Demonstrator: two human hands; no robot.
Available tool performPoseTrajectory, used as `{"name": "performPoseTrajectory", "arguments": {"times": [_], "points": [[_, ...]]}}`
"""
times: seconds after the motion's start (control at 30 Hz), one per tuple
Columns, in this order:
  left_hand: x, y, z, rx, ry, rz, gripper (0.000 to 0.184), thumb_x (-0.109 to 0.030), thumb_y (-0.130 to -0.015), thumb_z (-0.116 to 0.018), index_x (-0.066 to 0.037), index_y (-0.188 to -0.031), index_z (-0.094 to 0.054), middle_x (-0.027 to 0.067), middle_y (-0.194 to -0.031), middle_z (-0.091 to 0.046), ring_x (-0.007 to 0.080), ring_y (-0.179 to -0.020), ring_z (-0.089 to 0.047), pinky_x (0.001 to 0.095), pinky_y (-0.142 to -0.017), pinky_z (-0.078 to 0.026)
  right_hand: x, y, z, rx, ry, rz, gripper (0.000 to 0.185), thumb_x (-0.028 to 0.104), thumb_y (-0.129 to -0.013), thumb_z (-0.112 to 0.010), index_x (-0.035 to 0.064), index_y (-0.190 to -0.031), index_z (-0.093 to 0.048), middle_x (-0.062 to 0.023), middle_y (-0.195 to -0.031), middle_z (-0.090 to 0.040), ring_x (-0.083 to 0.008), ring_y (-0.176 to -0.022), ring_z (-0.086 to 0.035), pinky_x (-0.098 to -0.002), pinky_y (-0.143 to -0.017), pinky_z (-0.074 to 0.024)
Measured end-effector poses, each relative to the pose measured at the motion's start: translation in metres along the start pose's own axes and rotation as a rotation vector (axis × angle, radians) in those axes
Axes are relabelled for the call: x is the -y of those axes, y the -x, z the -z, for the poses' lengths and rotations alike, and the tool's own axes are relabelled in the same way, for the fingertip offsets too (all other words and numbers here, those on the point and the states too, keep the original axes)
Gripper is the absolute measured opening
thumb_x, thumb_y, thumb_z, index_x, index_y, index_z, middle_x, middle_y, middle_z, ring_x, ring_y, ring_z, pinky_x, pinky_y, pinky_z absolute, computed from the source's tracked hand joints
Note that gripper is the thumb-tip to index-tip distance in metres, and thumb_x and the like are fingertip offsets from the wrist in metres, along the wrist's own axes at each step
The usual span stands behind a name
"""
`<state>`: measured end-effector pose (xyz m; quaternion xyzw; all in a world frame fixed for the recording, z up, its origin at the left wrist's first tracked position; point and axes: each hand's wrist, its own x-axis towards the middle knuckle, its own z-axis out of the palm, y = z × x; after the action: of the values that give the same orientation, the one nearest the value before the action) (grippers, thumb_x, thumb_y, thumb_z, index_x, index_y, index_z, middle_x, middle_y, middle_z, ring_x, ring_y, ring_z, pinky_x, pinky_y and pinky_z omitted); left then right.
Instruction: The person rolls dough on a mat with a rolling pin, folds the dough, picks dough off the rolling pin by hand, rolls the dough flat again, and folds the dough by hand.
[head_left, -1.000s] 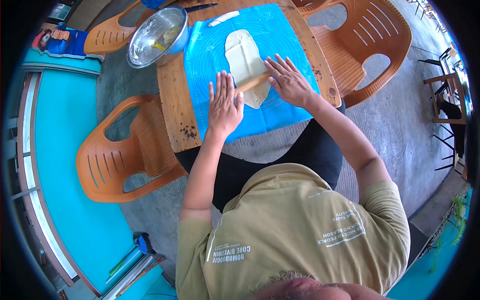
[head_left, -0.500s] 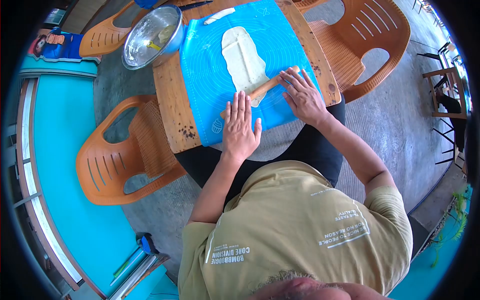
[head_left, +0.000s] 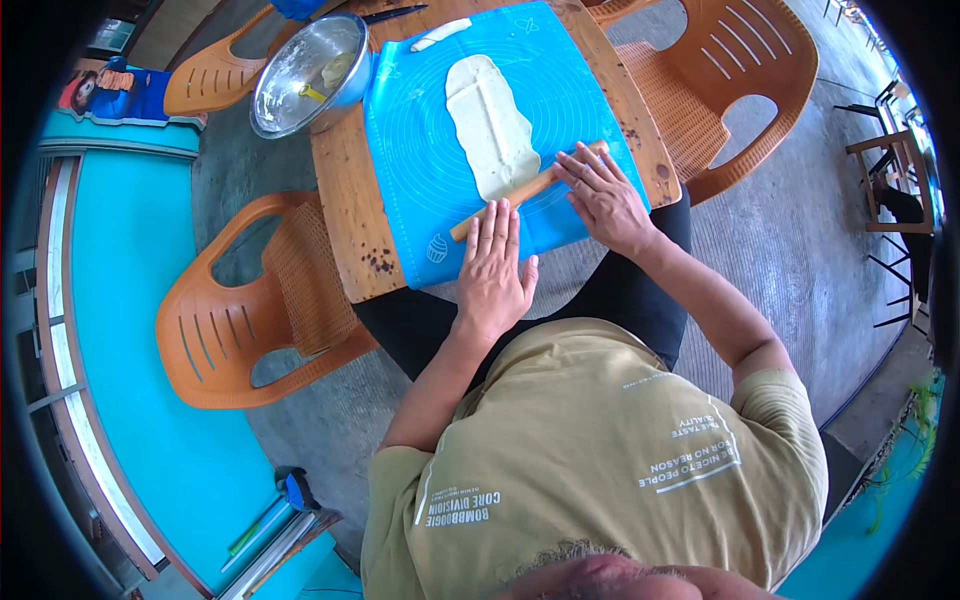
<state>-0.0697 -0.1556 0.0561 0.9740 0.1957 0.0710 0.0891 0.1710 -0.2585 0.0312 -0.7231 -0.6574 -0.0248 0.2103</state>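
Observation:
A long, flat sheet of pale dough (head_left: 490, 125) lies on the blue mat (head_left: 570, 90), with creases along its middle. Across its near end rests a wooden rolling pin (head_left: 530, 187), slanting up to the right. My left hand (head_left: 495, 275) lies flat with its fingertips on the pin's left part, fingers stretched out. My right hand (head_left: 608, 205) has its extended fingers over the pin's right end. Neither hand is wrapped around the pin. A small white dough roll (head_left: 440, 35) sits at the mat's far left edge.
A metal bowl (head_left: 312, 75) with dough and a yellow tool stands at the wooden table's (head_left: 345, 215) left edge. Behind it lies a dark knife (head_left: 395, 14). Orange chairs stand on the left (head_left: 235, 315) and right (head_left: 755, 90) sides of the table.
The rolling pin and both hands have moved nearer my body, from the dough's lower half to its near end. My left hand has also shifted right. More of the dough shows.

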Motion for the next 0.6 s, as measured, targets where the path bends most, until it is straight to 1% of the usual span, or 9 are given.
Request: {"name": "performPoseTrajectory", "arguments": {"times": [0.13,0.2,0.23,0.27,0.33,0.37,0.4,0.5,0.6], "points": [[-0.007,0.008,0.003,-0.008,0.020,-0.014,0.072,-0.038,-0.108,-0.049,0.006,-0.162,-0.031,0.0249,-0.170,-0.030,0.0340,-0.161,-0.025,0.0514,-0.131,-0.019,-0.001,0.005,0.004,-0.075,-0.028,0.045,0.042,0.015,-0.099,-0.065,0.0077,-0.140,-0.062,-0.0095,-0.150,-0.057,-0.0321,-0.149,-0.045,-0.0502,-0.127,-0.0318],[-0.010,0.007,0.006,-0.016,0.009,-0.013,0.070,-0.038,-0.108,-0.049,0.005,-0.161,-0.034,0.0251,-0.168,-0.034,0.0332,-0.157,-0.033,0.0530,-0.126,-0.026,-0.008,0.005,0.004,-0.101,-0.052,0.070,0.040,0.012,-0.096,-0.068,0.0074,-0.135,-0.064,-0.0096,-0.144,-0.060,-0.0322,-0.146,-0.048,-0.0505,-0.126,-0.0342],[-0.010,0.003,0.008,-0.097,0.100,0.001,0.063,-0.033,-0.107,-0.054,0.005,-0.156,-0.042,0.0245,-0.157,-0.046,0.0356,-0.146,-0.044,0.0543,-0.119,-0.033,-0.010,0.005,0.002,-0.103,-0.096,0.083,0.039,0.010,-0.094,-0.069,0.0071,-0.133,-0.065,-0.0093,-0.139,-0.062,-0.0322,-0.143,-0.050,-0.0506,-0.124,-0.0363],[-0.007,-0.002,0.008,-0.109,0.097,0.005,0.063,-0.033,-0.107,-0.054,0.005,-0.156,-0.042,0.0245,-0.157,-0.046,0.0356,-0.146,-0.044,0.0543,-0.119,-0.033,-0.013,0.004,0.001,-0.105,-0.139,0.098,0.039,0.008,-0.092,-0.070,0.0067,-0.130,-0.065,-0.0090,-0.135,-0.063,-0.0322,-0.140,-0.053,-0.0506,-0.122,-0.0384],[0.003,-0.012,0.008,-0.274,0.068,0.117,0.057,-0.027,-0.104,-0.060,0.006,-0.149,-0.048,0.0222,-0.143,-0.055,0.0377,-0.135,-0.050,0.0540,-0.116,-0.035,-0.014,-0.001,0.003,-0.113,-0.140,0.083,0.040,0.007,-0.092,-0.070,0.0079,-0.132,-0.065,-0.0087,-0.133,-0.063,-0.0317,-0.138,-0.054,-0.0526,-0.123,-0.0372],[0.010,-0.015,0.005,-0.314,0.049,0.113,0.050,-0.024,-0.100,-0.066,0.004,-0.140,-0.056,0.0188,-0.133,-0.058,0.0360,-0.131,-0.052,0.0518,-0.112,-0.038,-0.013,-0.002,0.004,-0.120,-0.143,0.052,0.042,0.006,-0.091,-0.070,0.0091,-0.133,-0.065,-0.0084,-0.132,-0.064,-0.0313,-0.136,-0.055,-0.0545,-0.123,-0.0360],[0.016,-0.016,0.002,-0.328,0.044,0.116,0.050,-0.024,-0.100,-0.066,0.004,-0.140,-0.056,0.0188,-0.133,-0.058,0.0360,-0.131,-0.052,0.0518,-0.112,-0.038,-0.012,-0.004,0.005,-0.126,-0.138,0.065,0.042,0.006,-0.091,-0.070,0.0091,-0.133,-0.065,-0.0084,-0.132,-0.064,-0.0313,-0.136,-0.055,-0.0545,-0.123,-0.0360],[0.025,-0.015,-0.008,-0.289,0.091,0.095,0.043,-0.021,-0.096,-0.072,-0.003,-0.134,-0.063,0.0129,-0.122,-0.060,0.0312,-0.117,-0.057,0.0487,-0.102,-0.042,-0.011,-0.004,0.006,-0.123,-0.021,0.042,0.051,0.006,-0.089,-0.071,0.0149,-0.139,-0.064,-0.0083,-0.131,-0.064,-0.0291,-0.134,-0.057,-0.0626,-0.123,-0.0290],[0.031,-0.015,-0.017,-0.256,0.157,0.100,0.041,-0.019,-0.097,-0.071,-0.003,-0.133,-0.062,0.0121,-0.119,-0.060,0.0311,-0.114,-0.057,0.0473,-0.102,-0.042,-0.015,-0.007,0.007,-0.075,-0.016,0.041,0.050,0.007,-0.091,-0.070,0.0145,-0.139,-0.063,-0.0079,-0.131,-0.064,-0.0290,-0.135,-0.057,-0.0613,-0.123,-0.0301]]}}
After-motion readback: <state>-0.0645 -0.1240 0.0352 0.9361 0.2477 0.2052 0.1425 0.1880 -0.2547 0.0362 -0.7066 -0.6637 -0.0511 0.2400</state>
